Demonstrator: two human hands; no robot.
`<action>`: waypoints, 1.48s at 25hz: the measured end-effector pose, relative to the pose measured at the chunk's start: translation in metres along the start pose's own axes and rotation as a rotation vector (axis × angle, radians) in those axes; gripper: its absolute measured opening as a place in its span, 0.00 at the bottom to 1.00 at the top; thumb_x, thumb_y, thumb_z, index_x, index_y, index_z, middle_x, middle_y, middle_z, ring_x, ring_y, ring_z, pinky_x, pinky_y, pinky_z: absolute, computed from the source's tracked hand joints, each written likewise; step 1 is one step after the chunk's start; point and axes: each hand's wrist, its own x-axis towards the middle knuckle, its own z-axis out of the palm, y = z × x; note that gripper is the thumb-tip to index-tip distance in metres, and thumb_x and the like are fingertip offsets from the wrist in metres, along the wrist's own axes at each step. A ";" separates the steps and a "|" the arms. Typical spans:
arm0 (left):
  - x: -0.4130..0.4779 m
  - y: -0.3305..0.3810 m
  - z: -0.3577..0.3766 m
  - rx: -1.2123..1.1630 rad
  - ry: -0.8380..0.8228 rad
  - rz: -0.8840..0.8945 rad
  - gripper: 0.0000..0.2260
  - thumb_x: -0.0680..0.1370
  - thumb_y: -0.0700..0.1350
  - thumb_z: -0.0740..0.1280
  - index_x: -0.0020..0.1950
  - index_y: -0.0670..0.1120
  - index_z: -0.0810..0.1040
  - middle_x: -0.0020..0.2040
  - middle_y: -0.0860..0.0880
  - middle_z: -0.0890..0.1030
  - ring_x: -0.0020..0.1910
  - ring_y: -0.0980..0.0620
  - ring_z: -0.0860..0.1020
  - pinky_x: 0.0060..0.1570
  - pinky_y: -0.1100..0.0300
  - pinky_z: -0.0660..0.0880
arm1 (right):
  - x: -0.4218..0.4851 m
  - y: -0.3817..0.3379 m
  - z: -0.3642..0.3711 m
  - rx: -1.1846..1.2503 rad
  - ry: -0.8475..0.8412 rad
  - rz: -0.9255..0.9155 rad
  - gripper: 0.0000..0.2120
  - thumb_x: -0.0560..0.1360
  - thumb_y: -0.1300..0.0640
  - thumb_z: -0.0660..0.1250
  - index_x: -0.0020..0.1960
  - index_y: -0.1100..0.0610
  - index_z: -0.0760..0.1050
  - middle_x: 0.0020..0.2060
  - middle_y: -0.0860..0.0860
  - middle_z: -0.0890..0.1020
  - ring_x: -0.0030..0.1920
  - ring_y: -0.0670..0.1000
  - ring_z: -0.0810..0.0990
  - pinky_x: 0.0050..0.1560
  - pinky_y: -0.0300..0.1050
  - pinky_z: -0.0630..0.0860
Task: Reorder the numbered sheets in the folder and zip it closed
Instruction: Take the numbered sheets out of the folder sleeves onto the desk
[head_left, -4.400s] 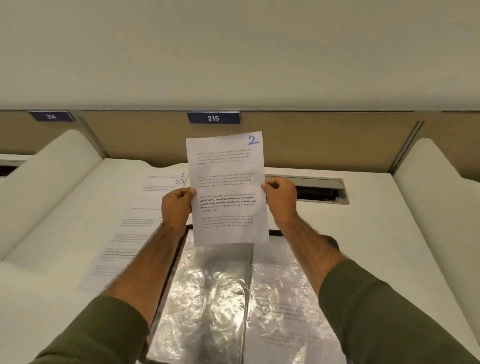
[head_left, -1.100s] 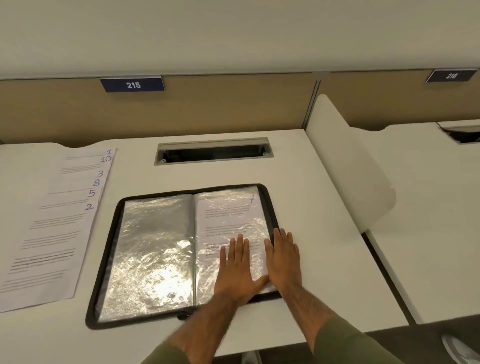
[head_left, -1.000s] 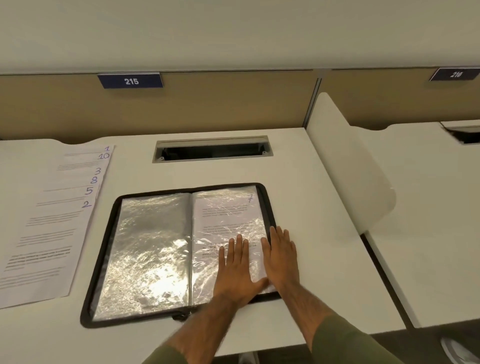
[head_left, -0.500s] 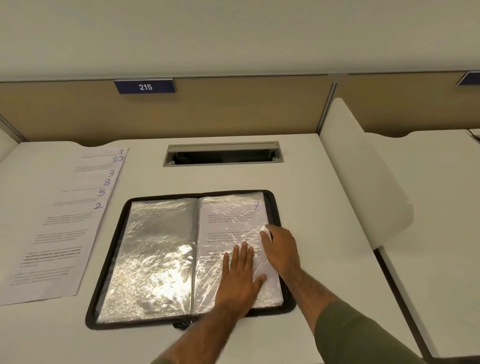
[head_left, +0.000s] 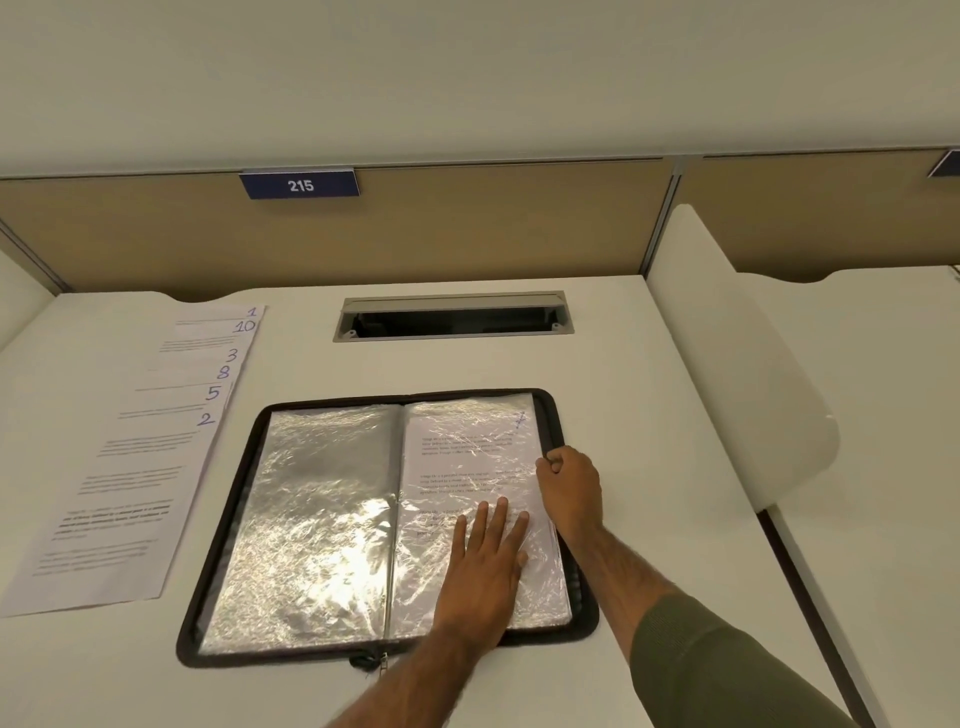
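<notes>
Where the folder (head_left: 586, 621) lies: we see one, open flat on the desk (head_left: 649, 415) just before us, its zip undone.
Pockets: we count two. The left pocket (head_left: 311, 519) is all glare, and the right pocket (head_left: 540, 582) holds a sheet.
Sheets: we count seven in all.
Pile (head_left: 130, 467): six sheets lie fanned on the desk, left of the folder and apart from it. We read 1, 10, 3, 8, 5, 2 from far to near.
Pocketed sheet (head_left: 467, 457): one, with printed lines. We cannot read the blue number at its top right corner through the glare.
Left hand (head_left: 480, 571): it lies flat with fingers straight, pressing the near part of the right pocket. We see it grip nothing.
Right hand (head_left: 569, 488): its fingers curl at the outer edge of the right pocket, touching the folder's rim. We take it to pinch that edge.
Zip pull (head_left: 382, 662): one, at the near end of the spine.
Slot (head_left: 452, 317): one, set in the desk beyond the folder.
Signs: we count two on the back panel. One sign (head_left: 300, 185) reads 215, and the other (head_left: 946, 163) is cut off at the right.
Divider (head_left: 727, 389): one, white, at the desk's right side.
</notes>
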 end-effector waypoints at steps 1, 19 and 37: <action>0.000 0.001 -0.003 -0.015 -0.011 -0.006 0.23 0.87 0.55 0.40 0.82 0.57 0.43 0.82 0.52 0.38 0.80 0.49 0.34 0.76 0.47 0.35 | 0.000 0.001 -0.001 0.032 -0.003 0.022 0.07 0.80 0.54 0.66 0.53 0.57 0.79 0.44 0.49 0.81 0.43 0.48 0.79 0.44 0.40 0.76; 0.108 0.007 -0.057 -0.225 -0.151 -0.303 0.38 0.83 0.65 0.52 0.83 0.45 0.43 0.83 0.46 0.42 0.82 0.43 0.46 0.79 0.43 0.51 | -0.071 0.030 -0.020 0.297 -0.235 0.352 0.08 0.75 0.58 0.73 0.43 0.61 0.77 0.33 0.54 0.83 0.28 0.50 0.80 0.30 0.43 0.80; 0.129 -0.016 -0.118 0.053 0.028 -0.446 0.12 0.81 0.47 0.61 0.61 0.45 0.78 0.58 0.46 0.79 0.56 0.45 0.79 0.60 0.48 0.73 | -0.105 0.010 -0.004 0.118 -0.139 -0.202 0.22 0.79 0.30 0.53 0.45 0.46 0.73 0.45 0.40 0.77 0.48 0.43 0.77 0.51 0.44 0.78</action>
